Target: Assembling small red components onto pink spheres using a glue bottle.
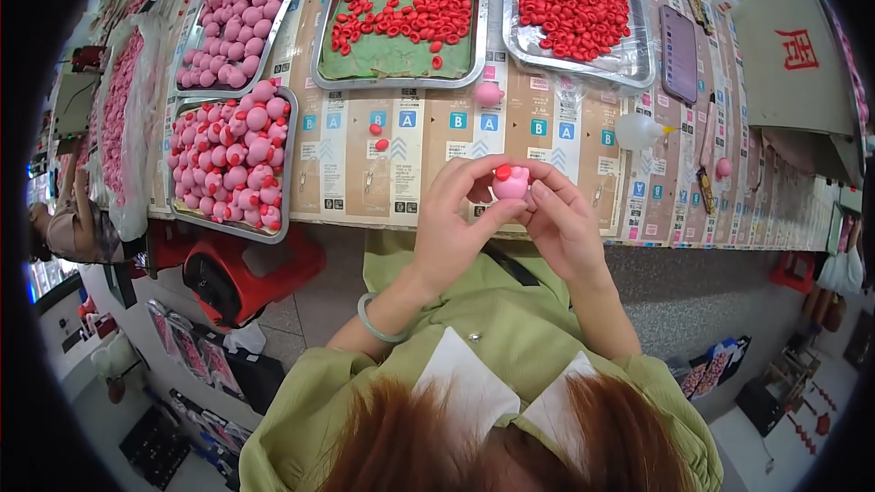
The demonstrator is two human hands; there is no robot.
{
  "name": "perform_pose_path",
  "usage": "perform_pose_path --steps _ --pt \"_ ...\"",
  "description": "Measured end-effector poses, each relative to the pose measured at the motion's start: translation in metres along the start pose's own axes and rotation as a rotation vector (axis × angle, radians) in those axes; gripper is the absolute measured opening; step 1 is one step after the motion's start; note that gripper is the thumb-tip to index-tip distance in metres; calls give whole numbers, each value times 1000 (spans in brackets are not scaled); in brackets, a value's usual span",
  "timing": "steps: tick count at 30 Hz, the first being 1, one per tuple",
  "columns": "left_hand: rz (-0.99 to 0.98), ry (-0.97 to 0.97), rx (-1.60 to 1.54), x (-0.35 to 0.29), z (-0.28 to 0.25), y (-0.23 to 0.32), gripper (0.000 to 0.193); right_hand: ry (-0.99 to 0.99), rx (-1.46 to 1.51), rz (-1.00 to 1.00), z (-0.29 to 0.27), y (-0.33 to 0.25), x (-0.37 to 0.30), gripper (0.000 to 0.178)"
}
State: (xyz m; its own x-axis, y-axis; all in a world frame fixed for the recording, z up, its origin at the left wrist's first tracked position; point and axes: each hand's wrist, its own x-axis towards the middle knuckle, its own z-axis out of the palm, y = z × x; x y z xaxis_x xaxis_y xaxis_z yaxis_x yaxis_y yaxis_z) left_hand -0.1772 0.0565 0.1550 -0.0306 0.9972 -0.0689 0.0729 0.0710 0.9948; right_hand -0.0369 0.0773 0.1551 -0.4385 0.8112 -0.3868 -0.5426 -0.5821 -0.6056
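Patterned with blue and teal squares, the desk (410, 164) stretches before the person, with a red stool (260, 281) below its near edge toward the left. At the middle of that edge both hands meet on a small pink figure (512, 189) topped with a red piece (503, 172). The left hand (454, 214) pinches it between thumb and curled fingers; the right hand (567, 223) grips it from the other side, thumb and fingers drawn close together.

Farther from the near edge, a loose pink ball (488, 94) lies just beside the green-lined tray (396, 84) of red rings, and two red bits (375, 129) lie to its left. By the desk's near edge, on the left, a metal tray (290, 159) carries pink balls mixed with red pieces — heaped to the rim. Toward the right end are a white squeeze bottle (641, 132), its yellow tip pointing right, and a phone (678, 55).
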Motion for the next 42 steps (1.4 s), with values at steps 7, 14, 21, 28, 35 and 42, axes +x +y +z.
perform_pose_path --steps 7,14,21,28,35,42 --pt "-20 -79 -313 -2 0 1 32 -10 -346 -243 1 0 -5 33" --pt "-236 -162 -743 -1 -1 11 31 -79 -828 -771 -10 11 -3 46" --pt "201 -6 -158 -3 0 0 35 -70 -589 -682 -6 11 -2 49" --pt "-152 -135 -424 -9 -9 13 40 -33 -781 -756 -11 19 0 47" --pt "289 506 69 -3 -101 2 29 58 -752 -696 0 15 2 40" --pt "115 1234 498 -25 -369 -42 38 106 -740 -511 -1 6 1 27"
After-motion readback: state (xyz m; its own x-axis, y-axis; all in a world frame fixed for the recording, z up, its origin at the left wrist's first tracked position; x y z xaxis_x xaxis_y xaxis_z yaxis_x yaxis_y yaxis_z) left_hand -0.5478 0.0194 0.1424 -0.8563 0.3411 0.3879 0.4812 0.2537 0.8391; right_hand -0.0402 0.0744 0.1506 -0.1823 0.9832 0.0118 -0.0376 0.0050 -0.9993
